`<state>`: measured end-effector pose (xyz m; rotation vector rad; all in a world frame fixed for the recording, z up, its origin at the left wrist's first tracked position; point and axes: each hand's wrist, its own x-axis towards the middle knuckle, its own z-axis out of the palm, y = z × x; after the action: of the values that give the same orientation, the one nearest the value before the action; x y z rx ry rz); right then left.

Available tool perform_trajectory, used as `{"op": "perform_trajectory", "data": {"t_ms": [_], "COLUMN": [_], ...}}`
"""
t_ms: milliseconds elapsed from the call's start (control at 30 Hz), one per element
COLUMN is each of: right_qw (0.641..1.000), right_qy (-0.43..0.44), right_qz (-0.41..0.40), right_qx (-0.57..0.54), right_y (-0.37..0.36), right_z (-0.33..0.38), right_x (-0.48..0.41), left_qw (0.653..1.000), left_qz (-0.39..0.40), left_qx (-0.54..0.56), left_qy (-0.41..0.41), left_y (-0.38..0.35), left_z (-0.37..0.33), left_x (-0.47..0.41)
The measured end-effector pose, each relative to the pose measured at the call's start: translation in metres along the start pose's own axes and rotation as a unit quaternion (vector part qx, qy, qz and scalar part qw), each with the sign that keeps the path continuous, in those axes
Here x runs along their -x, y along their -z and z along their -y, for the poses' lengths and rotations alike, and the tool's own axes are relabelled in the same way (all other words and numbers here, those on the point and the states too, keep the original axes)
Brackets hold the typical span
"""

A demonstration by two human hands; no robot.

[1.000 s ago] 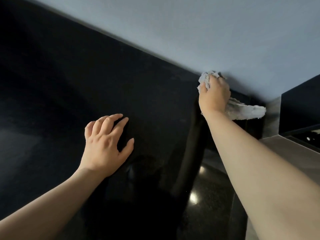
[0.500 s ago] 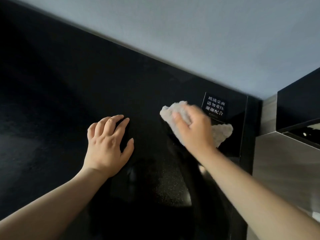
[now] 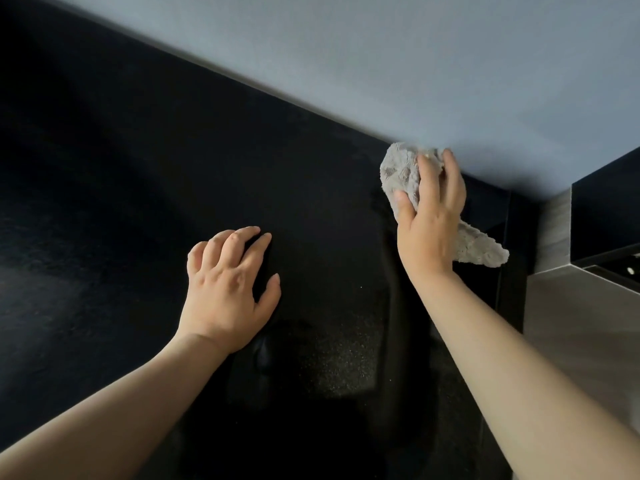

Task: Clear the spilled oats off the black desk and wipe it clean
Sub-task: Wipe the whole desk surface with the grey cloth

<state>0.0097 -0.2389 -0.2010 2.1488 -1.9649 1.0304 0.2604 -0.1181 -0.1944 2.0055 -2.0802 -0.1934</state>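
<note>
The glossy black desk (image 3: 121, 209) fills most of the view. My right hand (image 3: 429, 220) grips a crumpled grey cloth (image 3: 401, 171) and presses it on the desk near the far edge, close to the wall. One end of the cloth sticks out to the right of the hand. My left hand (image 3: 228, 289) rests palm down on the desk's middle, fingers spread and slightly bent, holding nothing. I see no oats apart from a tiny pale speck on the desk between my hands.
A blue-grey wall (image 3: 381, 64) runs along the desk's far edge. On the right stands a grey metal-looking surface (image 3: 581, 317) with a dark unit (image 3: 609, 216) above it. The desk's right edge (image 3: 509, 271) lies just beyond the cloth.
My right hand has swept the cloth from the desk's middle right back up to the far edge by the wall. The left hand has stayed in place.
</note>
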Motion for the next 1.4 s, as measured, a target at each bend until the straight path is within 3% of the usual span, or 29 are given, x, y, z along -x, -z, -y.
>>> {"op": "perform_trajectory", "data": {"t_ms": [200,333,400,500,600,700,900,1000,1100,1200,1267,1400], "right_qw": [0.996,0.994,0.985,0.992,0.992,0.976,0.976,0.983,0.989,0.976,0.964,0.986], "right_qy": [0.04,-0.094,-0.15,-0.042,0.062,0.014,-0.017,-0.026,0.024,0.056,0.026,-0.029], "right_qz": [0.062,0.048,0.024,-0.027,0.059,0.143,0.132,0.128,0.136,0.195,0.204,0.053], "right_qx": [-0.043,-0.036,0.075,0.112,0.095,0.163,0.172,0.127,0.047,-0.083,-0.169,-0.159], "right_y": [-0.004,-0.008,-0.007,-0.002,-0.011,-0.024,-0.04,-0.042,-0.03,0.003,0.026,0.03], "right_z": [0.006,-0.001,-0.004,-0.004,-0.014,-0.02,-0.012,-0.005,0.013,0.035,0.041,0.026], "right_x": [-0.01,-0.051,-0.066,-0.059,-0.039,-0.037,-0.065,-0.064,-0.031,0.033,0.055,0.006], "left_qw": [1.0,1.0,1.0,1.0,1.0,1.0,1.0,1.0,1.0,1.0,1.0,1.0], "left_qz": [0.008,0.013,0.014,0.014,0.015,0.017,0.015,0.012,0.018,0.02,0.017,0.008], "left_qx": [0.001,0.003,0.001,0.005,0.006,0.008,0.009,0.007,-0.001,-0.002,0.001,0.005], "left_qy": [-0.002,-0.001,0.0,-0.002,-0.004,-0.005,-0.003,-0.002,0.001,0.004,0.002,-0.003], "left_y": [-0.001,0.0,0.001,0.001,0.001,0.001,0.0,0.001,-0.001,-0.002,-0.001,0.002], "left_z": [0.005,0.005,0.004,0.003,0.002,0.002,0.004,0.006,0.009,0.008,0.005,0.004], "left_x": [0.003,0.005,0.003,0.001,0.001,-0.001,-0.001,-0.006,-0.006,-0.004,-0.005,-0.01]}}
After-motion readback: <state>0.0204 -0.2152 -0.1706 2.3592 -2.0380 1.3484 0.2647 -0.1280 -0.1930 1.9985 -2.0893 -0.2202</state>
